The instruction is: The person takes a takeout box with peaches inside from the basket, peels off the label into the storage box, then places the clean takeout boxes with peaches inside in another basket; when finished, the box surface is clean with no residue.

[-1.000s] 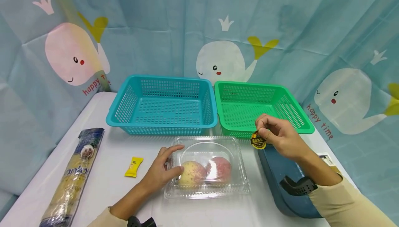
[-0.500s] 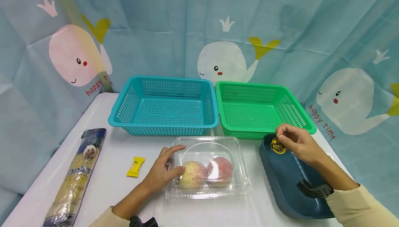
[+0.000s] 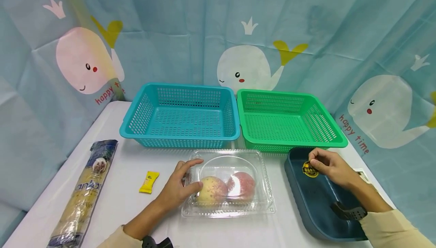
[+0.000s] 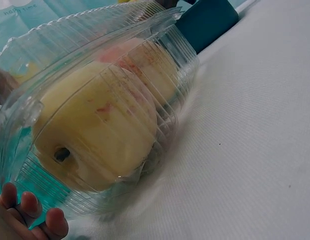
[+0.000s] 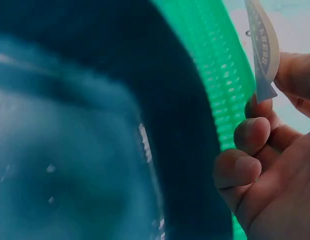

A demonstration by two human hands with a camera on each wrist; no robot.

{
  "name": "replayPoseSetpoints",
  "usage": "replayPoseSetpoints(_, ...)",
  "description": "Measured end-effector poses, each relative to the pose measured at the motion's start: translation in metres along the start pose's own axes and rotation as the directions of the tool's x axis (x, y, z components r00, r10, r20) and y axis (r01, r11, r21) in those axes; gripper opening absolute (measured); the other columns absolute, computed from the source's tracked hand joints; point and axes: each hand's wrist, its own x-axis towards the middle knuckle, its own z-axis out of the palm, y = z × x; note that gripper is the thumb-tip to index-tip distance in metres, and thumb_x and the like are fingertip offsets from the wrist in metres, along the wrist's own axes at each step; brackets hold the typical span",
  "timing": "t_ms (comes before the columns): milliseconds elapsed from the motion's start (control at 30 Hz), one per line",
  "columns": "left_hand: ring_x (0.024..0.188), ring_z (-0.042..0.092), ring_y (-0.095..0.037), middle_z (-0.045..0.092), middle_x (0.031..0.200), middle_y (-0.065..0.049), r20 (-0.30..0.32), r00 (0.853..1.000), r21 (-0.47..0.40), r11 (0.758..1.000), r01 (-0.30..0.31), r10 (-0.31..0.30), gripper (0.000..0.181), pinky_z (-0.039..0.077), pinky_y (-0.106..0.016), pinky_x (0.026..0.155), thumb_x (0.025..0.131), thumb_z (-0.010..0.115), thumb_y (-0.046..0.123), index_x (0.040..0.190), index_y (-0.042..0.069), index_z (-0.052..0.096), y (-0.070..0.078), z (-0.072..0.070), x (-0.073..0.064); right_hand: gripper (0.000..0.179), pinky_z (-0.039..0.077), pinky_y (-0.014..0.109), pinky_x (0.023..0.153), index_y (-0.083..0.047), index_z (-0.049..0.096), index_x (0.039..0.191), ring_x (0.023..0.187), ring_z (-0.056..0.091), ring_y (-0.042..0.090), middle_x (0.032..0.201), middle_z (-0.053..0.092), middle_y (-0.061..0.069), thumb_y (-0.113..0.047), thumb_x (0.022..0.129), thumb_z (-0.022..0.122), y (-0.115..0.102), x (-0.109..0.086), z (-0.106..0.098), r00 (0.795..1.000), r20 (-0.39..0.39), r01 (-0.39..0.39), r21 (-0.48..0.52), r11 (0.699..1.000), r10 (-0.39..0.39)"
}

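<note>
A clear plastic clamshell box point(image 3: 235, 211) holds two peaches, a yellowish peach point(image 3: 212, 190) and a redder peach point(image 3: 241, 186). My left hand point(image 3: 177, 187) grips the box's left side, thumb toward the front and index finger along the lid's edge. Between thumb and fingertips, my right hand point(image 3: 335, 168) pinches a black-and-yellow round sticker point(image 3: 309, 170). It is held above a dark blue tub point(image 3: 306, 210). In the right wrist view the sticker point(image 5: 264, 55) appears edge-on from its pale back, slightly bent.
Behind the box stand a blue basket point(image 3: 180, 142) and a green basket point(image 3: 296, 146), side by side. A yellow packet point(image 3: 148, 182) and a long pasta bag point(image 3: 85, 195) lie to the left. Right of the tub, a small packet point(image 3: 362, 174) is partly hidden by the arm.
My right hand has moved right with the sticker, from in front of the green basket to above the dark blue tub. The left hand has stayed on the box.
</note>
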Motion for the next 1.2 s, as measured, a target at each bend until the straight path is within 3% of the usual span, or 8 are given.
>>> replayPoseSetpoints(333,0.09,0.04,-0.026,0.04,0.1,-0.007,-0.002,1.0,0.005,1.0,0.006,-0.006,0.054,0.042,-0.034,0.069,0.083,0.066,0.02,0.136,0.016,0.054,0.0,0.0,-0.001,0.012,0.042,0.03,0.054,-0.007,0.057,0.093,0.069,0.051,0.016,0.081,0.052,0.004,0.004,0.096,0.052,0.035,-0.018,0.005,0.987,-0.013,-0.161,-0.122,0.979,0.161)
replayPoseSetpoints(533,0.09,0.042,-0.026,0.041,0.102,-0.007,-0.01,1.0,0.011,1.0,-0.003,0.003,0.054,0.042,-0.035,0.069,0.083,0.066,0.019,0.136,0.018,0.053,0.0,-0.001,-0.001,0.014,0.042,0.027,0.06,-0.011,0.06,0.091,0.073,0.052,0.014,0.083,0.056,-0.001,0.003,0.094,0.057,0.046,-0.02,0.006,0.987,-0.001,-0.155,-0.185,0.97,0.158)
replayPoseSetpoints(867,0.09,0.042,-0.026,0.041,0.102,-0.008,-0.002,1.0,0.01,1.0,-0.011,0.011,0.054,0.043,-0.034,0.068,0.084,0.066,0.019,0.136,0.018,0.053,0.0,-0.001,0.0,0.017,0.042,0.027,0.053,-0.009,0.059,0.091,0.064,0.05,0.015,0.077,0.055,0.0,0.009,0.09,0.06,0.057,-0.02,0.009,0.989,0.071,-0.116,-0.181,0.977,0.13)
replayPoseSetpoints(1200,0.09,0.043,-0.026,0.041,0.103,-0.008,0.0,1.0,0.014,1.0,-0.025,0.025,0.053,0.044,-0.035,0.069,0.084,0.065,0.017,0.136,0.018,0.053,-0.002,0.0,0.0,0.022,0.04,0.026,0.053,-0.007,0.059,0.097,0.063,0.047,0.012,0.079,0.052,-0.001,0.003,0.083,0.071,0.058,-0.019,0.013,0.987,0.079,-0.115,-0.279,0.953,0.142)
